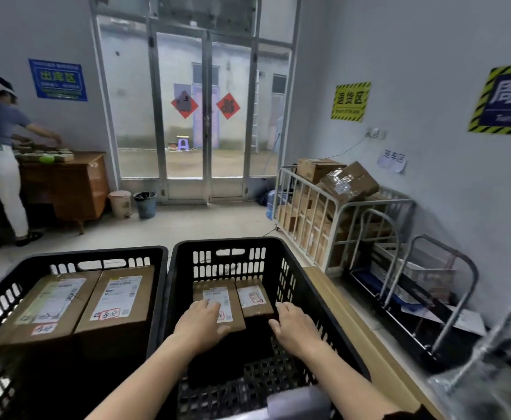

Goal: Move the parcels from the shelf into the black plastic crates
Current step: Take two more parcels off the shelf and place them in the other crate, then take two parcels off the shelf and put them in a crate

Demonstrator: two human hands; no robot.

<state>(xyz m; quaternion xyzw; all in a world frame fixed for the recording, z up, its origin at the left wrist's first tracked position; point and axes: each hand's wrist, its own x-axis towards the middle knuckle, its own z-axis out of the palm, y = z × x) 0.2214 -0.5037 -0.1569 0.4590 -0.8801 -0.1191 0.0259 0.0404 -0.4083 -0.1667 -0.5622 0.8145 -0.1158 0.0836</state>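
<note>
Right crate [233, 242], centre frame, holds two small parcels side by side. Left hand [201, 324] lies flat, fingers extended, on the left parcel [214, 294]. Right hand [293, 327], fingers relaxed, apparently touches the right parcel [252, 295] at its near edge. Left crate [66, 256], lower left, holds two larger parcels [118, 298].

site: parcel depot | walls: 3 zone signs [351, 101] | cage trolley [337, 204]: stacked cartons [351, 180] | 2 black crates [230, 243]: labelled parcels [118, 298]

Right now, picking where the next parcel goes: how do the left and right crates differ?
The left crate holds two big parcels nearly to its rim; the right crate holds two small parcels at its far end. The left hand and right hand are inside the right crate, not the left crate. Both are black, slotted.
</note>
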